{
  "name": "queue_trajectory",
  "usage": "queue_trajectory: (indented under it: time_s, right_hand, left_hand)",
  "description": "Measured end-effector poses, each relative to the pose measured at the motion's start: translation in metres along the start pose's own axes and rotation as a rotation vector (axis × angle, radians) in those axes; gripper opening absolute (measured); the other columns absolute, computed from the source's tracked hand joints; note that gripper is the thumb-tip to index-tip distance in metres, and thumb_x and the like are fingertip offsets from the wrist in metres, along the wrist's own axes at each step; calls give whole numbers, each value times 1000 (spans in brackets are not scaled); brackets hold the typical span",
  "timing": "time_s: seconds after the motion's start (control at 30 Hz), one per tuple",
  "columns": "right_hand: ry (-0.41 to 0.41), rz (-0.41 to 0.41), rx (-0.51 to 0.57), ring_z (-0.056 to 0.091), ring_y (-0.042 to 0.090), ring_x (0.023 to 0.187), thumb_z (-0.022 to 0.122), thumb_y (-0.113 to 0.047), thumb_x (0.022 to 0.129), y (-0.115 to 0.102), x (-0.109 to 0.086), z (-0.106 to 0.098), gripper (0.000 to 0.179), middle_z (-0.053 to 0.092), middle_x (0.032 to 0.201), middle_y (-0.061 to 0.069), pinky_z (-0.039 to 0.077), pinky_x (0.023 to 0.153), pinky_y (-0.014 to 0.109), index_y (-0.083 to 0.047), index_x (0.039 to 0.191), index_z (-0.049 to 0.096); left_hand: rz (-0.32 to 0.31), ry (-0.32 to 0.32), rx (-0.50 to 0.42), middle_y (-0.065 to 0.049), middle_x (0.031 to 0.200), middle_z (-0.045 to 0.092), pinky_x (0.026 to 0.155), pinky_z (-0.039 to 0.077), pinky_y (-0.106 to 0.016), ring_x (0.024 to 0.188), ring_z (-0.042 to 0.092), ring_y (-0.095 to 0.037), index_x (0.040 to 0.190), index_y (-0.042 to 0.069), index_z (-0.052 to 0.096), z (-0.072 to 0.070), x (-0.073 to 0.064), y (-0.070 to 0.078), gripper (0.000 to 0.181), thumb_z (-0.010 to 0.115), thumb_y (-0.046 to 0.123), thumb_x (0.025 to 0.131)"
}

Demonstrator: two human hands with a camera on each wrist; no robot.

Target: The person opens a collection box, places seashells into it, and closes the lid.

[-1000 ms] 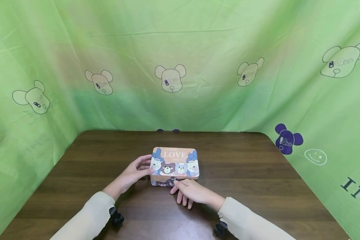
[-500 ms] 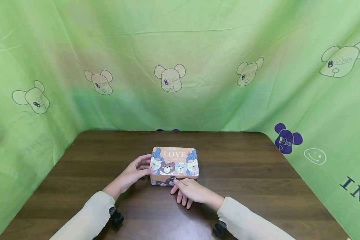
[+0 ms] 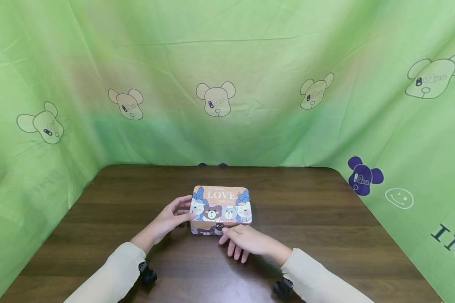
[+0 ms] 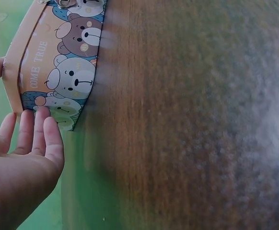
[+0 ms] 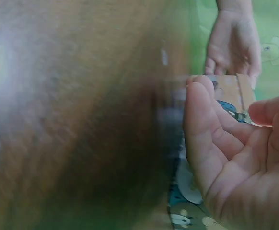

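Observation:
In the head view a rectangular tin box (image 3: 220,205) lies flat with its lid down, printed with bears and the word LOVE. A small metal clasp (image 3: 220,227) sits on its front side. My left hand (image 3: 172,215) rests at the box's left end; in the left wrist view its fingers (image 4: 38,139) lie nearly straight against that end, the thumb at the lid's edge. Beside the clasp, my right hand (image 3: 244,240) has its thumb tip close to the front, the other fingers loosely bent below. Contact there cannot be made out; the right wrist view is partly blurred.
The box stands on a dark brown wooden table (image 3: 136,185). A green curtain (image 3: 250,139) with bear-head drawings hangs behind and on both sides. Black wrist cameras hang below both cuffs, close to the tabletop.
My right hand has shifted slightly to the right, so more of the clasp shows. The left hand and the box have stayed in place.

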State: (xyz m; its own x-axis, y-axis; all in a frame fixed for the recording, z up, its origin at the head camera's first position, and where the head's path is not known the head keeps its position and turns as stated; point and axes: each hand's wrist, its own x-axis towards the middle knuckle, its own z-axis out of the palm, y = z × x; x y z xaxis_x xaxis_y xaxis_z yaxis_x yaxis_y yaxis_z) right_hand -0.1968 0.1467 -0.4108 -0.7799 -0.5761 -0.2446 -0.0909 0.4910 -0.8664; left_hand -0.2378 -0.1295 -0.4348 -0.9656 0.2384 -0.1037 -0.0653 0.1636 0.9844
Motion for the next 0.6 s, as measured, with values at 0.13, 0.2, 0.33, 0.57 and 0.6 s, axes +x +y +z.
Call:
queue_trajectory:
  time_s: [0.13,0.2,0.33,0.57,0.6]
  right_hand:
    - [5,-14,-35,62,18,59,37,-36,110,-2,-6,-8,48,66,74,7,54,49,36,-2,108,72]
    - [13,-21,-55,62,19,60,39,-35,110,-4,-9,-13,47,66,75,6,55,51,36,-1,109,71]
    - [39,-59,-114,66,19,65,41,-34,109,-9,-17,-24,44,68,76,4,56,57,36,-2,112,72]
    - [161,-149,-229,69,17,70,47,-27,108,-11,-31,-47,33,71,80,2,57,68,36,-5,110,72]
    - [198,-160,-253,68,15,70,48,-25,107,-10,-32,-50,31,71,80,2,57,69,34,-6,109,72]
  left_hand:
    - [1,-5,0,-13,139,52,100,44,-49,122,53,-31,148,12,46,-1,0,0,66,77,22,90]
    - [2,-6,2,-13,139,52,99,45,-48,122,53,-30,148,12,47,-1,0,0,66,78,22,90]
    - [5,-9,9,-13,137,53,98,45,-48,120,54,-30,147,12,48,-2,0,0,66,78,22,90]
    - [30,-7,57,-12,137,56,94,46,-46,120,56,-28,146,12,50,-4,1,1,60,74,27,93]
    - [41,-3,77,-12,137,56,95,46,-46,121,56,-28,145,12,50,-4,1,1,58,73,28,94]
